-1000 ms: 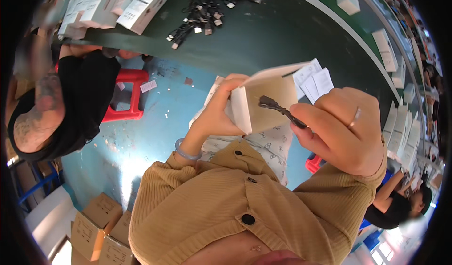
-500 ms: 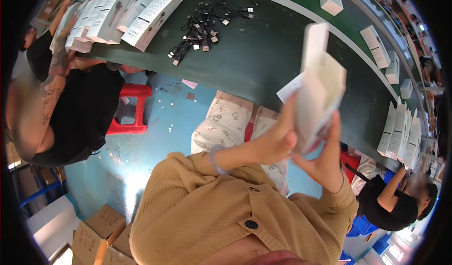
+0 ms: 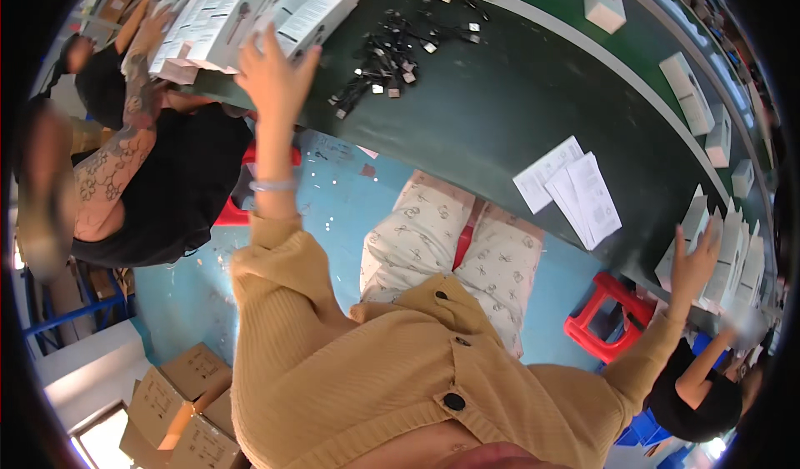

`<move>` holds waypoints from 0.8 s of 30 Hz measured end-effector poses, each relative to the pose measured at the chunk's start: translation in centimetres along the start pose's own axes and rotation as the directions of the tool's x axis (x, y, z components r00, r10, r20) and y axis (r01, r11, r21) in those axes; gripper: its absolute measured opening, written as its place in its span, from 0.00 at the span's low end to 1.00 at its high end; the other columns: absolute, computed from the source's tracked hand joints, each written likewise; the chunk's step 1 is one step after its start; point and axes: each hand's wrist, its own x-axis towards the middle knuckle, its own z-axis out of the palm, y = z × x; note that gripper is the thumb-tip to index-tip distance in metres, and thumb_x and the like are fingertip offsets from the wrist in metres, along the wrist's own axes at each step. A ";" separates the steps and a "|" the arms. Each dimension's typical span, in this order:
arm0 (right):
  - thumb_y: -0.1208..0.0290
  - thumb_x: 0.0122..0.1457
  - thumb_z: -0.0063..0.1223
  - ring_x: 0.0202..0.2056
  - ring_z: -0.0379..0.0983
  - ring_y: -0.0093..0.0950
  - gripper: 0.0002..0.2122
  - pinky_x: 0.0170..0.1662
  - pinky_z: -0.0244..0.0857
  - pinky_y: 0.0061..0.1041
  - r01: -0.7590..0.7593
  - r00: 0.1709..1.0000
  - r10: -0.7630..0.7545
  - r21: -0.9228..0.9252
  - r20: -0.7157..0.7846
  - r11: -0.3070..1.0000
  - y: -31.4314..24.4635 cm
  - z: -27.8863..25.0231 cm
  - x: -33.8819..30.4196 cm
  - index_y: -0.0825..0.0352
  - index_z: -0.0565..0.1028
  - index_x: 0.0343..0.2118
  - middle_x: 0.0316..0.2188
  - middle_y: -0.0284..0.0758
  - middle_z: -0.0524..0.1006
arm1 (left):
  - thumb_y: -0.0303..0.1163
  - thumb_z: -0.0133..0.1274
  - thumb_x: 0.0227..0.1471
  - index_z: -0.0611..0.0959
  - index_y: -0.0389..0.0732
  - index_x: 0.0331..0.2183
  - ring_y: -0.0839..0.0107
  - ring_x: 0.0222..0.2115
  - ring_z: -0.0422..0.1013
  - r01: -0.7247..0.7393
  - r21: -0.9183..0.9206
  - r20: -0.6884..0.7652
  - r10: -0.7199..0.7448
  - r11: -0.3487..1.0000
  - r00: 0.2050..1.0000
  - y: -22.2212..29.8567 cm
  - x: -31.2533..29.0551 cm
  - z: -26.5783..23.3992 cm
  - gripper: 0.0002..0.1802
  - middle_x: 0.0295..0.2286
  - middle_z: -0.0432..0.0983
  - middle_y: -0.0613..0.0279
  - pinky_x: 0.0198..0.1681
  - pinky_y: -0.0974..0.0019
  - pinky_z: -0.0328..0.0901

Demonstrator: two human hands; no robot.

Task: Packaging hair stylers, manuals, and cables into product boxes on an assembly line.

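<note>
My left hand (image 3: 277, 81), fingers spread and holding nothing, is stretched out at the near edge of the row of white boxes (image 3: 218, 31) at the far left. Its fingertips overlap the nearest white box (image 3: 321, 19); whether they touch it I cannot tell. Over on the right, my right hand (image 3: 693, 265) has its fingers apart beside a group of upright white boxes (image 3: 732, 248) with raised flaps. It partly hides the nearest of them. Printed white leaflets (image 3: 571, 187) lie overlapping on the dark green table (image 3: 483, 110) between my hands.
A tangle of black USB cables (image 3: 387, 60) lies toward the back of the table. More white boxes (image 3: 604, 0) stand along the far belt. Co-workers sit at left and right. A red stool (image 3: 607, 319) and cardboard boxes (image 3: 179, 394) stand on the floor.
The open white box that both hands held in front of me has left them. My left hand has swung far left, my right hand to the right-hand boxes. The leaflets are uncovered.
</note>
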 end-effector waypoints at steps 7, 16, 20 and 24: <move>0.64 0.37 0.67 0.49 0.66 0.38 0.31 0.55 0.53 0.47 0.460 0.831 -0.550 0.662 -0.085 0.592 -22.7 -6.2 -2.5 0.68 0.71 0.47 0.45 0.40 0.70 | 0.55 0.61 0.41 0.73 0.38 0.51 0.46 0.45 0.66 -0.094 0.049 0.118 0.088 0.994 0.989 -2.0 1.9 -1.3 0.41 0.41 0.71 0.44 0.47 0.49 0.60; 0.77 0.44 0.56 0.49 0.68 0.35 0.11 0.54 0.57 0.46 0.643 0.693 -0.648 0.679 -0.317 0.355 -23.8 -4.3 -2.3 0.66 0.76 0.34 0.38 0.34 0.75 | 0.27 0.66 0.39 0.57 0.36 0.52 0.67 0.49 0.61 0.402 -0.853 0.409 -0.052 0.333 0.911 3.5 -6.2 -10.0 0.43 0.48 0.60 0.56 0.53 0.62 0.58; 0.79 0.43 0.55 0.45 0.71 0.32 0.10 0.44 0.61 0.39 0.613 0.735 -0.571 0.718 -0.365 0.329 -23.2 -5.1 -0.4 0.64 0.74 0.31 0.35 0.32 0.76 | 0.37 0.73 0.28 0.55 0.42 0.52 0.66 0.49 0.63 0.629 -0.774 0.632 0.147 0.073 0.761 6.6 -10.2 -11.1 0.54 0.47 0.60 0.59 0.51 0.60 0.62; 0.83 0.50 0.53 0.30 0.74 0.30 0.09 0.33 0.65 0.27 0.398 0.916 -0.226 0.829 -0.332 0.394 -20.5 -5.5 0.6 0.66 0.73 0.35 0.33 0.35 0.78 | 0.38 0.78 0.15 0.51 0.37 0.60 0.62 0.56 0.57 0.638 -0.743 0.669 0.238 0.201 0.704 9.4 -12.5 -11.7 0.73 0.54 0.59 0.53 0.58 0.60 0.54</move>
